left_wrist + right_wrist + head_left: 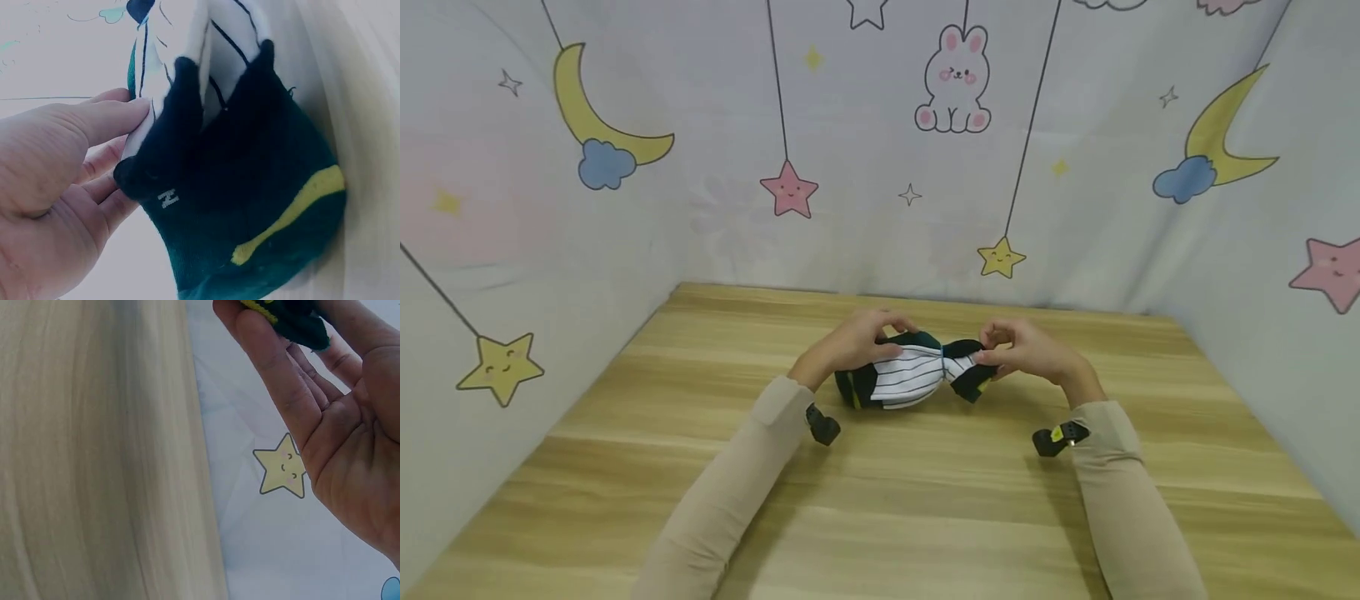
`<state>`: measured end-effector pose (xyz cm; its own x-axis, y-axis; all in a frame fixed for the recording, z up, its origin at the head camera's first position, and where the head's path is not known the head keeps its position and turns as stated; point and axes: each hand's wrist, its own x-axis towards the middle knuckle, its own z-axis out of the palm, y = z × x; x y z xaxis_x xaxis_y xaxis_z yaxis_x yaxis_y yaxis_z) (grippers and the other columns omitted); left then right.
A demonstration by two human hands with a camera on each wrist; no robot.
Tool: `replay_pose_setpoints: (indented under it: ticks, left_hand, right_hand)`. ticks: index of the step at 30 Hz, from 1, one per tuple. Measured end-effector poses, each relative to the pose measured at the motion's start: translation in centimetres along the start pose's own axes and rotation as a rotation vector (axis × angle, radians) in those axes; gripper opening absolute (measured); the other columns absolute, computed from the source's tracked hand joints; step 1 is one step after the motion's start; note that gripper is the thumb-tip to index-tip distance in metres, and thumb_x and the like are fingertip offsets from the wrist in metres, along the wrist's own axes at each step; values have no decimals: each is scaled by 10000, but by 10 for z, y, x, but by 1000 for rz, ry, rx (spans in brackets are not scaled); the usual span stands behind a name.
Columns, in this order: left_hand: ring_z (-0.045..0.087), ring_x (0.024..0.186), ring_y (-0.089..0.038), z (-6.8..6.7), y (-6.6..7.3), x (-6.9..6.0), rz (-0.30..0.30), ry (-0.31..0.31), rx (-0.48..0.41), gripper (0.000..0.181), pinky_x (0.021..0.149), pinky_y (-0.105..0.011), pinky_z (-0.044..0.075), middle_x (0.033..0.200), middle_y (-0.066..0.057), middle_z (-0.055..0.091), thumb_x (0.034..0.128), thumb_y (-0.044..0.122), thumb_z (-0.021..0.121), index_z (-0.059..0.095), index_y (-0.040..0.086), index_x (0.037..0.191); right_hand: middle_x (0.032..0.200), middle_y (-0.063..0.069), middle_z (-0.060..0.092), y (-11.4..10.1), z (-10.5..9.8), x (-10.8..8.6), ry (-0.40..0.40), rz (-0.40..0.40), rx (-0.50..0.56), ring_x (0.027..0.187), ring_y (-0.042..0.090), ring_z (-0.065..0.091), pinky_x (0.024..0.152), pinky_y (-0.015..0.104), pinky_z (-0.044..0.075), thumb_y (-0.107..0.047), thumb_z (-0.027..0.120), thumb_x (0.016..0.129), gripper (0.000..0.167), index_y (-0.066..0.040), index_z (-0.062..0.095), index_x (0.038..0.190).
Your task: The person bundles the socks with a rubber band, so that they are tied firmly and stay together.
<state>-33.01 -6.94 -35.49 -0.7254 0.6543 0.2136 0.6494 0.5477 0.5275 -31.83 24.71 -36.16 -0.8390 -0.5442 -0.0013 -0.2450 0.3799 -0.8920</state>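
A bundle of socks (904,379), white with thin black stripes and dark green, lies across the wooden table. A thin blue band (943,363) cinches it near its right end. My left hand (867,340) pinches the wider left end; the left wrist view shows the thumb against the white striped cloth and the fingers behind it. Dark green sock cloth (250,162) with a yellow stripe and a small pale letter hangs open there. My right hand (1022,348) holds the short right end, and the right wrist view shows a dark green and yellow tip (300,328) between its fingers.
Pale fabric walls (865,242) printed with stars, moons and a rabbit stand around the back and sides of the wooden table (880,517). A small black device is strapped at each wrist, over beige sleeves (730,483).
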Motion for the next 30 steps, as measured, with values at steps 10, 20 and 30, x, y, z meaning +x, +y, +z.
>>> replay_pose_setpoints:
  ticks: [10,20,30]
  left_hand:
    - [564,1212,-302,8,-12,-9,3,-49,-23,415,985,-406,477,1312,-75,584,958,61,668,607,162,1357]
    - [433,1378,-274,5,-14,-7,60,-151,75,513,1117,-452,345,1469,-80,514,955,91,673,551,192,1443]
    - [439,1381,-258,10,-14,-4,35,-236,57,523,1125,-432,342,1489,-80,493,989,143,642,491,166,1489]
  right_hand:
    - [992,125,603,6,9,6,-102,87,-44,931,248,652,783,505,571,-126,698,946,250,21,520,1043]
    - [1017,171,641,-3,3,15,-120,89,-271,817,245,645,682,454,575,-140,672,964,232,25,561,1081]
    - [1014,143,674,1,6,14,-90,41,-424,772,229,632,670,394,541,-116,641,980,215,31,615,1134]
